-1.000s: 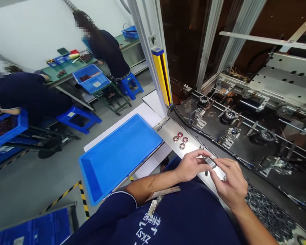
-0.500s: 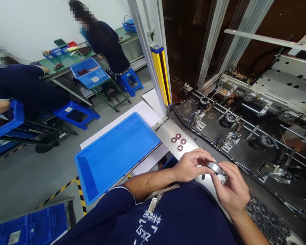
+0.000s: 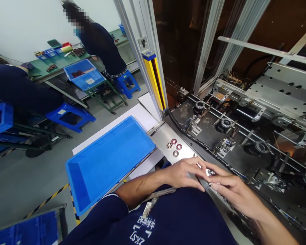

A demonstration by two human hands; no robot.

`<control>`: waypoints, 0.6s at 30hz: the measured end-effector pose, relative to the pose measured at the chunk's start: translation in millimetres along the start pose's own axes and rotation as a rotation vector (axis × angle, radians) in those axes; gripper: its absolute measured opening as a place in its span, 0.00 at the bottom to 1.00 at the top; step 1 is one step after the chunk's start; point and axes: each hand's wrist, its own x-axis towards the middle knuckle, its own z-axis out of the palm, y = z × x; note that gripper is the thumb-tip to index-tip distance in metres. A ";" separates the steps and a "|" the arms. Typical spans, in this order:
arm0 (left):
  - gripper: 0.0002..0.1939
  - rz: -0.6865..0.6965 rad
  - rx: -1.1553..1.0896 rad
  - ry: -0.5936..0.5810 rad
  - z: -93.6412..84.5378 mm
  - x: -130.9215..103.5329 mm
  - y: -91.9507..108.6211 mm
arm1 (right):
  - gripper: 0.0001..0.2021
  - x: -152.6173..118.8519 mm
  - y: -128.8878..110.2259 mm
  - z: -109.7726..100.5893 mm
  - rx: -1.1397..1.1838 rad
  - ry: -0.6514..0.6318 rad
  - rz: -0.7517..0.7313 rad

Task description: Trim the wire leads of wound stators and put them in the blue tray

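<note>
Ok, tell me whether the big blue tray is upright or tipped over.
Upright: the blue tray sits open side up, its inside showing.

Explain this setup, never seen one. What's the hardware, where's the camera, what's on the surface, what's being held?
No robot here: these are a person's own bare hands, seen by a camera worn on the head, looking forward and down.

The left hand grips a grey metal part. The right hand has its fingertips right at it; whether they grip too is unclear, and fingers hide much of its shape.

Ahead and to the right is a machine with rods and ring-shaped fittings on a dark base. Along its near edge runs a metal ledge, bearing four small round parts and a thin pen-like item. To the left is a blue tray.
</note>
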 end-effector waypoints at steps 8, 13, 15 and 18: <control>0.13 -0.002 -0.063 -0.110 -6.6 1.0 -7.7 | 0.20 22.7 3.7 -3.3 0.260 -0.391 0.146; 0.26 -0.026 0.133 0.174 -11.6 -4.2 -29.8 | 0.21 34.8 10.4 -35.3 0.146 -0.307 0.159; 0.24 -0.090 0.352 0.513 -19.8 -10.8 -53.8 | 0.20 50.6 24.2 -75.1 -0.074 -0.140 0.122; 0.18 -0.204 0.523 0.862 -38.0 -25.6 -99.4 | 0.24 85.5 60.4 -144.1 -0.485 0.087 0.069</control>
